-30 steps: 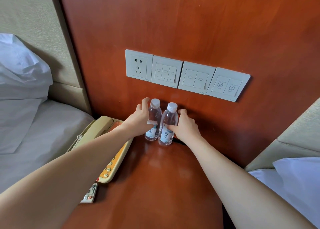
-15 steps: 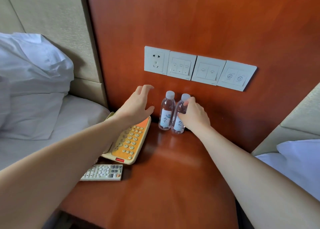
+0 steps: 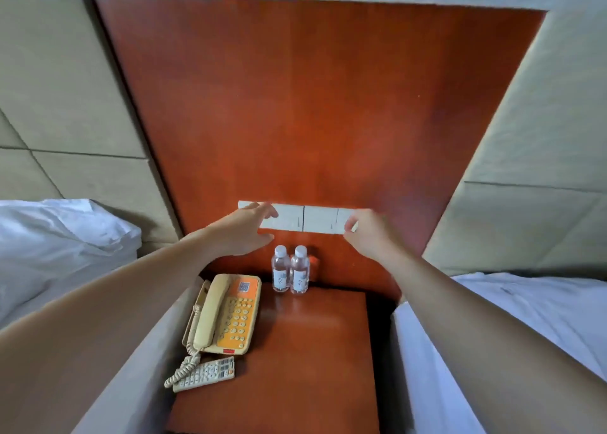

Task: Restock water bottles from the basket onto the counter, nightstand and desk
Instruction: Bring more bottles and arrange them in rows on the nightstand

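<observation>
Head view: both arms outstretched above the upright bottles point(image 3: 299, 276), left grip point(image 3: 244, 233) spread, right grip point(image 3: 368, 235) loosely curled, holding nothing.

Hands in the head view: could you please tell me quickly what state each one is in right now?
Left hand: open, holding nothing.
Right hand: open, loosely curled, holding nothing.
</observation>
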